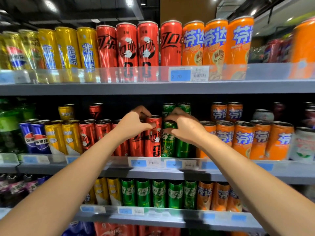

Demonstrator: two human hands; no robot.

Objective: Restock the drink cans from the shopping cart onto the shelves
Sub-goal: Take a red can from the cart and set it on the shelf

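Observation:
Both my hands reach into the middle shelf [119, 171]. My left hand [134, 122] grips the top of a red cola can [153, 138] that stands at the front of the red row. Right beside it, my right hand [185, 127] grips the top of a green soda can [167, 142] at the front of the green row. The two cans stand upright and touch side by side. Behind them more green cans [183, 108] stand further back. No shopping cart is in view.
The top shelf [153, 88] carries yellow, red and orange cans [214, 43]. Orange cans [243, 138] fill the middle shelf to the right; red, yellow and blue cans [37, 137] fill the left. The lower shelf [170, 218] holds yellow, green and orange cans.

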